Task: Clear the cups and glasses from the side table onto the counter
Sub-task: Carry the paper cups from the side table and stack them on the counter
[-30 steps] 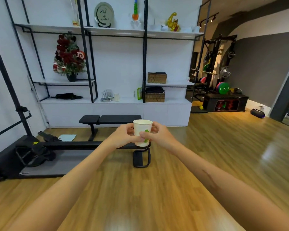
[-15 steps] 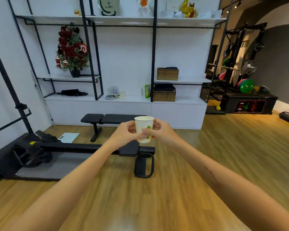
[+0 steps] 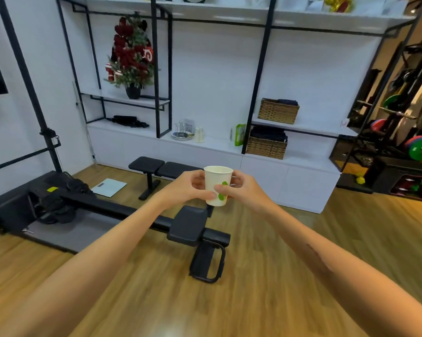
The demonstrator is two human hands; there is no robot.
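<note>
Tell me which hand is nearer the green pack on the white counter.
Right. The right hand grips the paper cup on the side toward the green pack, almost directly below it in the picture; the left hand holds the cup's other side, farther off.

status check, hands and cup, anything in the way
Left hand and right hand both grip paper cup, upright. Black bench stands before white counter.

Upright paper cup (image 3: 217,185) gripped by left hand (image 3: 190,188) and right hand (image 3: 246,192), white counter (image 3: 205,143) ahead
</note>
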